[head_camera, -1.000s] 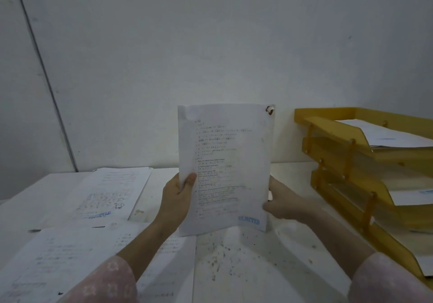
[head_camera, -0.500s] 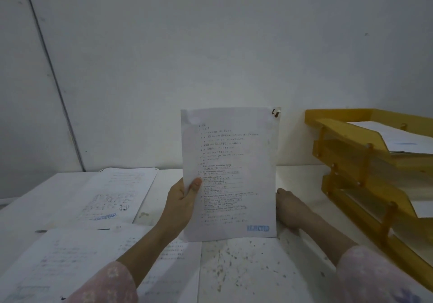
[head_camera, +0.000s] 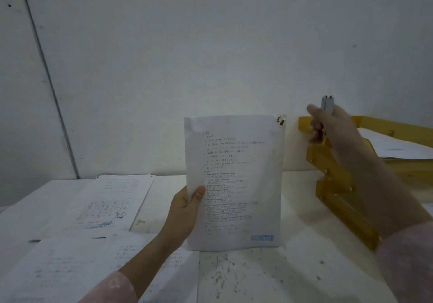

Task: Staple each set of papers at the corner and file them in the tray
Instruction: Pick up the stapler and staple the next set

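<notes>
Two hands are at work. The left hand (head_camera: 185, 209) pinches the lower left edge of a set of papers (head_camera: 234, 181), thumb on the printed face and fingers behind, and holds it upright over the table (head_camera: 257, 274). At two o'clock from it, the right hand (head_camera: 332, 124) is raised and curled round a grey stapler (head_camera: 327, 103). This hand is blurred and sits near the set's top right corner without touching it. A small brownish mark (head_camera: 281, 120) shows on that corner; I cannot tell whether it is an old staple or a stain.

At three o'clock from the set stands the yellow stacked tray (head_camera: 332, 176), with filed sheets (head_camera: 393, 146) lying in its top tier. At nine o'clock a loose printed pile (head_camera: 112, 199) lies on the table, and at seven o'clock lie nearer sheets (head_camera: 70, 267).

By my judgement, some filing is done. The set in hand has yet to be stapled and filed, and the sheets on the table probably wait their turn.
</notes>
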